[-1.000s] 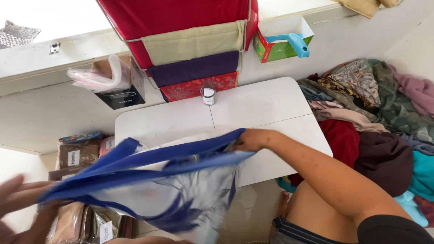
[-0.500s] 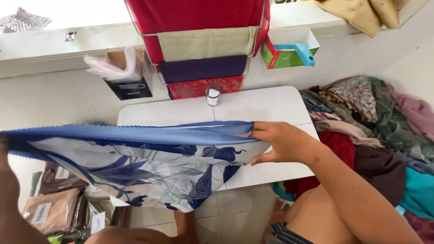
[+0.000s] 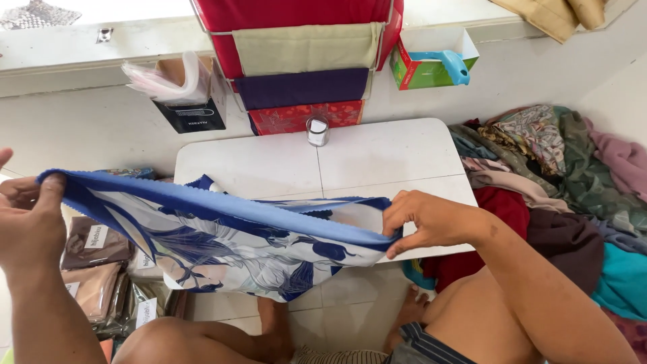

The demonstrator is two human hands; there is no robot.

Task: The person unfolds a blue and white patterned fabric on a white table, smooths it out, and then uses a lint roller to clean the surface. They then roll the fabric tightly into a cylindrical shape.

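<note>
Left hand (image 3: 30, 222) and right hand (image 3: 431, 219) each pinched shut on blue patterned scarf (image 3: 229, 239), stretched between them, white surface (image 3: 377, 158) beyond

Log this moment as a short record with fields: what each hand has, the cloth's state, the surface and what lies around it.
left hand: left hand pinches one end of the blue patterned scarf
right hand: right hand pinches the other end
cloth state: stretched between both hands, folded over, hanging in front of the table edge
surface: low white table, a small jar at its far edge
right side: heap of mixed clothes
left side: packaged fabrics on the floor
behind: stacked folded fabrics
</note>
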